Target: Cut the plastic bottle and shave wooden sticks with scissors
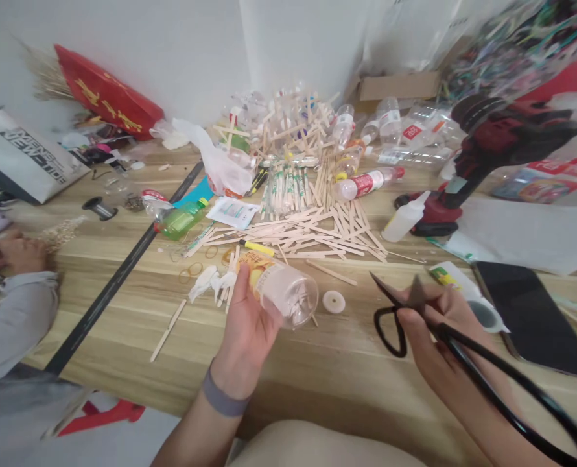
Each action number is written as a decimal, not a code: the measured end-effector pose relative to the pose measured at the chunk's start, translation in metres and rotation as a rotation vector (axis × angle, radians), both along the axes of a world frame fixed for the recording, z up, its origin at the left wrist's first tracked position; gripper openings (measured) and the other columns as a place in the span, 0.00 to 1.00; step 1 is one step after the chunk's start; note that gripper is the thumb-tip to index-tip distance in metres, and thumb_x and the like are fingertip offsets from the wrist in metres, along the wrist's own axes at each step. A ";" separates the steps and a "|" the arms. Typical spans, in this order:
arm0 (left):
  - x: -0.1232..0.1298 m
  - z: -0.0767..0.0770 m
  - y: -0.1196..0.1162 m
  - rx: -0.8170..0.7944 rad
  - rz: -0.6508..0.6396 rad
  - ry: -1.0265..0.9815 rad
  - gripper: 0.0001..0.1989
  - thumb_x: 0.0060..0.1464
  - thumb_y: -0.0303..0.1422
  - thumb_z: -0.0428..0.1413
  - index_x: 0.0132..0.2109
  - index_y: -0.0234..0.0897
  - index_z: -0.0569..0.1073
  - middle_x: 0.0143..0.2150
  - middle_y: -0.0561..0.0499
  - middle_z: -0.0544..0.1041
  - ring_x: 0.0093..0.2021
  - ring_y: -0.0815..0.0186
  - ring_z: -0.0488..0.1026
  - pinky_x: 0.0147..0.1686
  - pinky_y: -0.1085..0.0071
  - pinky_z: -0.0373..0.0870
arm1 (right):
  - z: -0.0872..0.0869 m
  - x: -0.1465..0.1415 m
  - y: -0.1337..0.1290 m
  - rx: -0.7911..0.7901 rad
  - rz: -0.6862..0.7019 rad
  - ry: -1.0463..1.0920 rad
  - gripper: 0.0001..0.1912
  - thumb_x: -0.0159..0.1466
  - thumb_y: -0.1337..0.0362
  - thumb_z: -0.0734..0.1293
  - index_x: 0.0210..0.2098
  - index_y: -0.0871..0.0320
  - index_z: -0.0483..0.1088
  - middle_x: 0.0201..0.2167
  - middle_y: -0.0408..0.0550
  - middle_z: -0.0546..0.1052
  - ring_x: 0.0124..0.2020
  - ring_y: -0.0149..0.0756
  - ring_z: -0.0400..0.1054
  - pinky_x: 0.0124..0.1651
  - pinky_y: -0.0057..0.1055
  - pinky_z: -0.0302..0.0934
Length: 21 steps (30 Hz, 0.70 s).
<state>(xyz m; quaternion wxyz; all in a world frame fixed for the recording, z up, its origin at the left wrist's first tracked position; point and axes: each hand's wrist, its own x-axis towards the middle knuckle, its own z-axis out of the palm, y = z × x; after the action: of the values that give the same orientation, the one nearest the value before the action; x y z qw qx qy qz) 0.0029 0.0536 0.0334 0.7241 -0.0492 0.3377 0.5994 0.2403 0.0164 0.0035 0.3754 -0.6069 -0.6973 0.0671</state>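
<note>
My left hand is wrapped round a clear plastic bottle with a yellow label, its base tilted towards the right. My right hand grips a pair of scissors near the blades. The scissors' blades stand apart and point up and left, and one long black handle reaches down to the lower right. On the table between the hands lies a small white disc. Beyond the bottle are a yellow marker and a spread of flat wooden sticks.
A cordless drill, a white squeeze bottle and a dark phone are on the right. Plastic bottles crowd the back. A green bottle lies left of centre. Another person's hands rest at the left edge.
</note>
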 end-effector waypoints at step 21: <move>0.020 0.012 0.002 -0.017 -0.034 0.106 0.21 0.64 0.44 0.48 0.55 0.35 0.70 0.37 0.47 0.79 0.35 0.61 0.78 0.44 0.62 0.73 | 0.019 -0.047 -0.023 -0.142 0.343 -0.076 0.13 0.71 0.62 0.57 0.48 0.52 0.71 0.38 0.45 0.78 0.30 0.31 0.76 0.32 0.24 0.70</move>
<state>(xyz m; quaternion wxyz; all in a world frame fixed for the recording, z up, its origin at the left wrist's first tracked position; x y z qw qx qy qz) 0.0225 0.0552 0.0450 0.7149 -0.0177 0.3813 0.5859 0.1933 -0.0067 0.0224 0.2881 -0.5061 -0.7977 0.1565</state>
